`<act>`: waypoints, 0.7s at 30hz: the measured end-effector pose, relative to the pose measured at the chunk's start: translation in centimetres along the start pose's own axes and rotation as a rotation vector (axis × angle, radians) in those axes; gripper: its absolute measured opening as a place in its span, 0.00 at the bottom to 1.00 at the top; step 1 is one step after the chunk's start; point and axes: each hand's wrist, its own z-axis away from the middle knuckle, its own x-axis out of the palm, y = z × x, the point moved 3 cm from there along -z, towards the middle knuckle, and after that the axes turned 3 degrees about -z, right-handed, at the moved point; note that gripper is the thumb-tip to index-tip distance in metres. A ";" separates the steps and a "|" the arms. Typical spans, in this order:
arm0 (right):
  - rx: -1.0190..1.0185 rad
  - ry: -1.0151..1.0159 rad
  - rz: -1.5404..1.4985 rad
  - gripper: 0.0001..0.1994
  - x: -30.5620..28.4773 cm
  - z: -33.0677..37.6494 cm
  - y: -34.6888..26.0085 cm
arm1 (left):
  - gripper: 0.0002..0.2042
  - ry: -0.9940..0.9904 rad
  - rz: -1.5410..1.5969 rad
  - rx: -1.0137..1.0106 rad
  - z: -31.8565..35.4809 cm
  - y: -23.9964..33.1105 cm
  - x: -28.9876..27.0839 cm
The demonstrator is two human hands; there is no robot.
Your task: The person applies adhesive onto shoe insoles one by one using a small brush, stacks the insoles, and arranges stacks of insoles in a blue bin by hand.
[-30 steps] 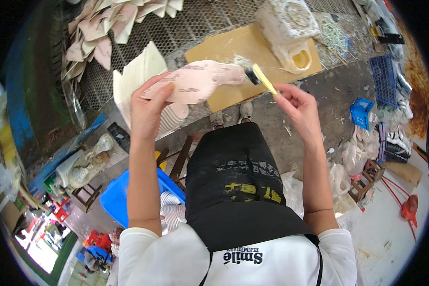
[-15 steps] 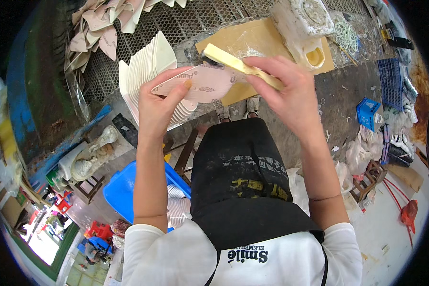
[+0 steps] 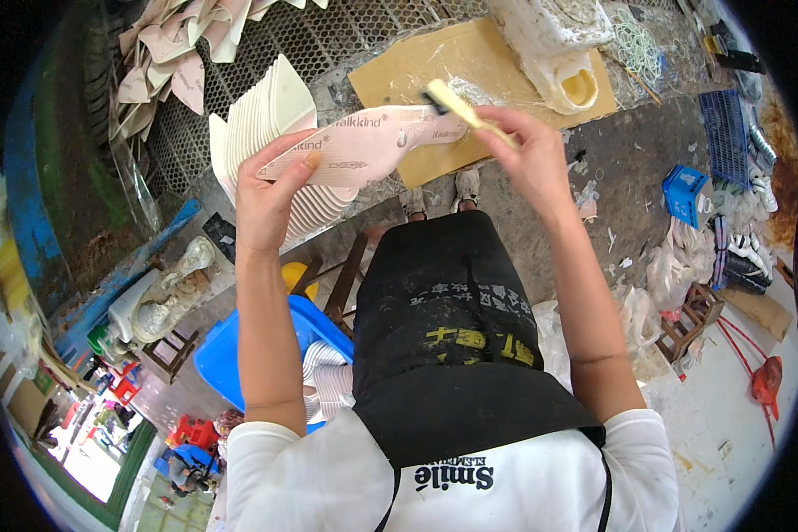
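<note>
My left hand (image 3: 270,195) pinches a pale pink printed insole (image 3: 359,155) by its broad end, thumb on top and fingers beneath. The insole's narrow end points right. In my right hand (image 3: 532,160) is a brush (image 3: 464,106) with a pale yellow handle and dark bristles. Its bristles are at the insole's upper edge, near the narrow end; whether they touch cannot be made out. Just behind my left hand leans a fanned stack of insoles (image 3: 262,111), partly hidden by the held one.
Brown cardboard (image 3: 399,75) lies beyond my hands, with a grimy white container (image 3: 550,35) and its yellowish cup (image 3: 580,89) on the right. More loose insoles (image 3: 168,66) lie on the mesh at far left. A blue bin (image 3: 222,355) holds stacked insoles below my left arm.
My right hand has drawn the brush slightly right and downward, baring more of the insole's narrow end. My left hand and the insole have shifted a little left.
</note>
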 end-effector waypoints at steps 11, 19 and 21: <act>-0.305 -0.036 -0.084 0.16 1.5 9.1 -4.2 | 0.21 0.347 0.733 -0.266 5.5 -5.0 6.4; 0.013 0.205 -0.097 0.15 2.1 6.6 3.0 | 0.21 0.377 0.775 -0.342 7.3 -6.6 6.8; -0.130 0.158 -0.100 0.16 2.2 8.1 0.2 | 0.21 0.376 0.787 -0.347 8.0 -6.6 6.9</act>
